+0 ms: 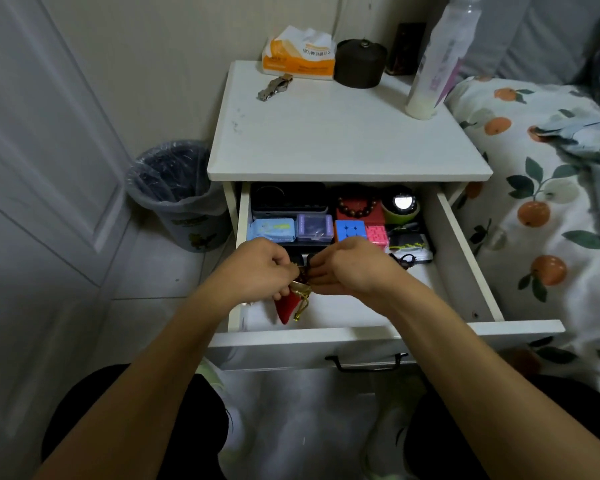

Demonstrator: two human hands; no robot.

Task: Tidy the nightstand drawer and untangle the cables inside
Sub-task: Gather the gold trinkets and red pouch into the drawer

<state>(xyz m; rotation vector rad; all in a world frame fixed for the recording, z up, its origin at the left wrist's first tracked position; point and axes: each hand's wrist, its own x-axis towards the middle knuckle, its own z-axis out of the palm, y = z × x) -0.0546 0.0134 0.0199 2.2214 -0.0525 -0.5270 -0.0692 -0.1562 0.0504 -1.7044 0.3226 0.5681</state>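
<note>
Both hands (260, 268) (350, 268) pinch a soft red drawstring pouch (288, 304).

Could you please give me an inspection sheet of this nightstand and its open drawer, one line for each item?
Surface: white nightstand top carries a tissue pack, a dark round tin, a wristwatch and a tall bottle.
Job's things: drawer pulled open; red drawstring pouch held above its bare front floor.
Clutter: bead bracelet, blue puzzle cube, pink maze cube, purple case packed along the back.
Grippers: left hand and right hand pinch the pouch's mouth.
Cables: nothing seen for certain.
Surroundings: lined bin on the left, bed on the right.
</note>
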